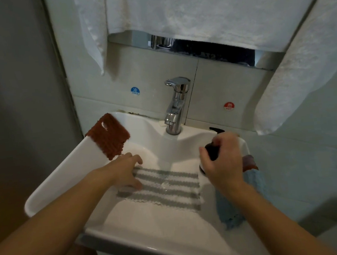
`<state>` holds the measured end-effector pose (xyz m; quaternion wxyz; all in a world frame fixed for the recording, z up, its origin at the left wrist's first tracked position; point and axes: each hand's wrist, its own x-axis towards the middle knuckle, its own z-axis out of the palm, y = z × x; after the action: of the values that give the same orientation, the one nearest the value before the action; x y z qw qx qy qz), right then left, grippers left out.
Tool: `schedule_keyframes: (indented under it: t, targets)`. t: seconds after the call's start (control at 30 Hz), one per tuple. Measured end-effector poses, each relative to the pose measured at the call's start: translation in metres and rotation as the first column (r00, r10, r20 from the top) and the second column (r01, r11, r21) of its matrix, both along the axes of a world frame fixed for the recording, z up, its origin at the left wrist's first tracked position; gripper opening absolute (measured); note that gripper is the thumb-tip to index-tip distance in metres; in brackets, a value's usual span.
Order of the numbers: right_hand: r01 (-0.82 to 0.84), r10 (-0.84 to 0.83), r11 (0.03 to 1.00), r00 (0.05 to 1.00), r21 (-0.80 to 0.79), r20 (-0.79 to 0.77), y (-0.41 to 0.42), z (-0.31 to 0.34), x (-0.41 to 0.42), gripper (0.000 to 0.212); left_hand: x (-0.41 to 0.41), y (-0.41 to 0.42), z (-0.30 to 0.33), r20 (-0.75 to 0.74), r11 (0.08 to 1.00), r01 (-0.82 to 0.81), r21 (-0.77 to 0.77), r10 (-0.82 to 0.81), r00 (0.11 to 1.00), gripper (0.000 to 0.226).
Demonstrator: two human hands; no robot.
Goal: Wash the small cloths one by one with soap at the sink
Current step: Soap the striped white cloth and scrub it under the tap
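A grey-and-white striped cloth lies spread flat in the white sink. My left hand rests on the cloth's left edge with fingers spread. My right hand grips the black pump head of a white soap bottle at the sink's right rim. A rust-brown cloth hangs over the sink's back-left rim. A light blue cloth drapes over the right rim, with a reddish cloth partly hidden behind my right hand.
A chrome tap stands at the back of the sink, with cold and hot stickers on the tiles either side. White towels hang above and to the right. A grey wall closes in the left side.
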<state>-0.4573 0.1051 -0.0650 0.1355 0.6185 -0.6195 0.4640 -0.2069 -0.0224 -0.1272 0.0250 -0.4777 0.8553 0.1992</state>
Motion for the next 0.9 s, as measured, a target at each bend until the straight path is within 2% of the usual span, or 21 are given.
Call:
schedule_keyframes:
  t: [0.03,0.07,0.1,0.13,0.2,0.27,0.33,0.47,0.53,0.6,0.67,0.7,0.73,0.8,0.87,0.9]
  targets:
    - [-0.098,0.109,0.988,0.99,0.117,-0.087,0.0,-0.001,0.008,0.021,-0.001,0.001,0.0,0.012,1.0,0.0,-0.003,0.0,1.0,0.075]
    - [-0.151,0.198,0.941,0.971,0.304,-0.131,-0.002,-0.006,0.015,0.014,-0.002,0.002,-0.001,0.039,1.0,0.012,-0.006,-0.012,0.999,0.076]
    - [-0.152,0.253,0.853,0.957,0.5,-0.141,-0.006,-0.014,0.019,0.016,-0.002,0.003,-0.001,0.069,1.0,0.029,-0.006,-0.028,0.997,0.076]
    - [-0.099,0.261,0.745,0.954,0.66,-0.151,-0.01,-0.023,0.021,0.027,-0.003,0.005,-0.001,0.09,0.999,0.045,-0.004,-0.044,0.995,0.077]
    - [0.05,0.219,0.542,0.956,0.839,-0.198,-0.017,-0.042,0.023,0.047,-0.004,0.008,-0.001,0.091,0.999,0.044,0.028,-0.046,0.995,0.077]
    - [0.19,0.191,0.438,0.936,0.879,-0.297,-0.018,-0.056,0.023,0.055,-0.007,0.011,0.0,0.073,0.995,0.022,0.1,-0.03,0.997,0.07]
    - [0.274,0.18,0.417,0.909,0.866,-0.375,-0.017,-0.065,0.024,0.053,-0.01,0.013,0.0,0.088,0.987,0.024,0.159,-0.038,0.995,0.06]
    - [0.189,0.164,0.325,0.954,0.927,-0.252,-0.019,-0.065,0.023,0.039,-0.01,0.016,0.003,0.089,0.976,0.052,0.212,-0.072,0.993,0.044]
    - [0.054,0.117,0.329,0.988,0.943,-0.097,-0.023,-0.059,0.019,0.025,-0.007,0.014,0.006,0.072,0.974,0.072,0.216,-0.09,0.993,0.03]
    - [-0.177,0.021,0.36,0.983,0.916,0.182,-0.023,-0.053,0.015,0.023,-0.004,0.011,0.009,0.002,0.975,0.073,0.208,-0.075,0.997,0.021]
    - [-0.39,-0.059,0.437,0.887,0.81,0.459,-0.024,-0.049,0.019,0.024,-0.006,0.01,0.015,-0.142,0.974,0.028,0.224,0.004,0.99,0.027]
    - [-0.463,-0.085,0.501,0.814,0.731,0.574,-0.024,-0.047,0.024,0.021,-0.011,0.012,0.019,-0.259,0.962,-0.01,0.273,0.084,0.962,0.028]
    - [-0.51,-0.1,0.567,0.737,0.647,0.669,-0.026,-0.045,0.03,0.02,-0.018,0.016,0.024,-0.387,0.929,-0.045,0.368,0.197,0.901,0.028]
    - [-0.558,-0.1,0.671,0.584,0.488,0.805,-0.03,-0.04,0.045,0.02,-0.035,0.024,0.032,-0.56,0.818,-0.056,0.572,0.439,0.703,0.035]
    - [-0.565,-0.073,0.733,0.489,0.38,0.869,-0.036,-0.035,0.061,0.024,-0.053,0.027,0.035,-0.618,0.767,-0.115,0.631,0.587,0.523,0.045]
    - [-0.554,-0.056,0.753,0.482,0.354,0.875,-0.038,-0.032,0.069,0.025,-0.061,0.029,0.037,-0.645,0.763,-0.182,0.62,0.628,0.436,0.044]
